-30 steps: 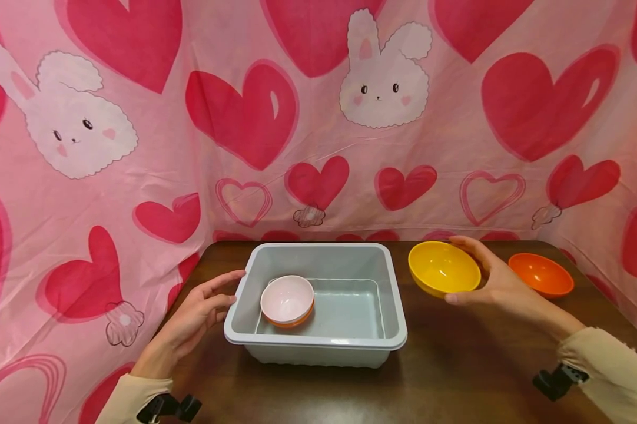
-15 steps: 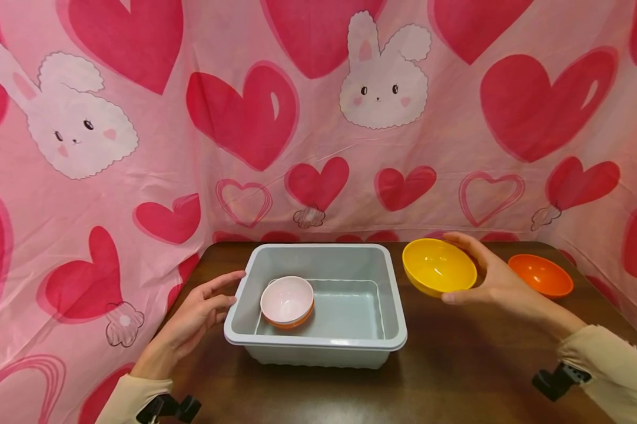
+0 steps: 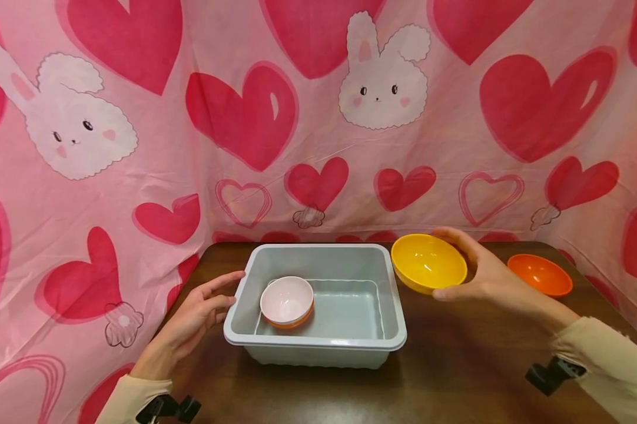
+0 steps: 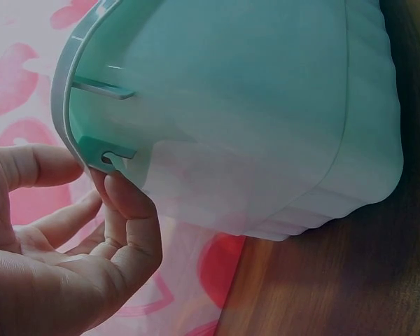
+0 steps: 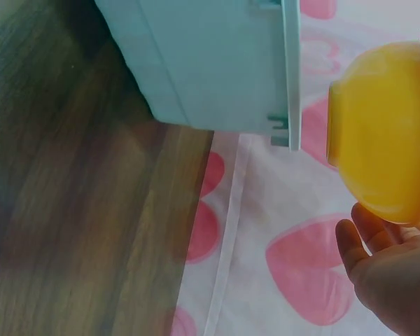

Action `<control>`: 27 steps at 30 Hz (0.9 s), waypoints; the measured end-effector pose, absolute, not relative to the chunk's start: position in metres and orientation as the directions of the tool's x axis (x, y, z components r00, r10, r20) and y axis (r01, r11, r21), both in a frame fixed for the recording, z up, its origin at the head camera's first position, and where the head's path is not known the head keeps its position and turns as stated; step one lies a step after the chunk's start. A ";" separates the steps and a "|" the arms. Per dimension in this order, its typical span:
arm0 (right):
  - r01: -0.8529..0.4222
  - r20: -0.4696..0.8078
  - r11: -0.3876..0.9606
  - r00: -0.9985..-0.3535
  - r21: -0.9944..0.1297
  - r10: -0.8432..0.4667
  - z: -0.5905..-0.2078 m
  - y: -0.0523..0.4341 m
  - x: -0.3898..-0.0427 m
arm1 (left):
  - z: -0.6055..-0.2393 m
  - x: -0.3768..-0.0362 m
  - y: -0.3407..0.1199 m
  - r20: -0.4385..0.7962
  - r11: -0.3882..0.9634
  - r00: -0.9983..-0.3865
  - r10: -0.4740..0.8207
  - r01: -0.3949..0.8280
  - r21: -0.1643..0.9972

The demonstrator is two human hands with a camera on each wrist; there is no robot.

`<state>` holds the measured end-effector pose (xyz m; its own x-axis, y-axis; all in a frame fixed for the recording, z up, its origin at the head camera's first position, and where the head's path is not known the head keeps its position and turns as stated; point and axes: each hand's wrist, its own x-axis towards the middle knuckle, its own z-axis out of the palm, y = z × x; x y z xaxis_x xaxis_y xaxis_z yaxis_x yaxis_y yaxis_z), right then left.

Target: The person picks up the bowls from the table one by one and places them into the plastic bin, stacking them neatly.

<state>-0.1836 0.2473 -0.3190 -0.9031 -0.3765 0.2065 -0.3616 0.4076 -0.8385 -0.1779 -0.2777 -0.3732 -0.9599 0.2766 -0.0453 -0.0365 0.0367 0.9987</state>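
Head view: we find the right hand (image 3: 490, 277) grasping the yellow bowl (image 3: 428, 262), thumb beneath its near side and fingers curled over the far rim, the bowl raised off the bench (image 3: 456, 365) and tilted toward us, just beside the right rim of the grey tub (image 3: 392, 294). The left hand (image 3: 199, 312) lies relaxed, fingertips touching the tub's left rim; the left wrist view shows the fingers (image 4: 126, 203) under that lip, holding nothing.

Inside the tub, at its left, sits a pink-and-white bowl (image 3: 287, 300) nested in an orange one. A separate orange bowl (image 3: 541, 274) rests on the bench, well apart to the right.

In our judgement the carry goes well if the bowl is lifted clear of the tub's rim before crossing, levelled out, and lowered onto the bare right floor of the tub or squarely over the nested bowl. The left hand should brace the tub against sliding.
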 end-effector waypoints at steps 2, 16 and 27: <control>-0.357 0.199 0.414 -0.904 -0.837 -0.378 -0.317 0.245 -0.183 | -0.373 -0.178 -0.278 -0.044 0.036 -0.960 0.277 -0.035 0.999; -0.392 0.210 0.409 -0.882 -0.824 -0.421 -0.302 0.223 -0.190 | -0.374 -0.178 -0.277 -0.045 0.036 -0.960 0.275 -0.036 0.999; -0.410 0.204 0.401 -0.861 -0.819 -0.465 -0.289 0.202 -0.199 | -0.373 -0.178 -0.277 -0.037 0.038 -0.961 0.274 -0.028 0.999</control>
<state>-0.1987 0.2017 -0.2887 -0.8615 -0.4651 0.2038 -0.4102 0.4008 -0.8192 -0.1779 -0.2768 -0.3733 -0.9610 0.2740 -0.0375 -0.0281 0.0380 0.9989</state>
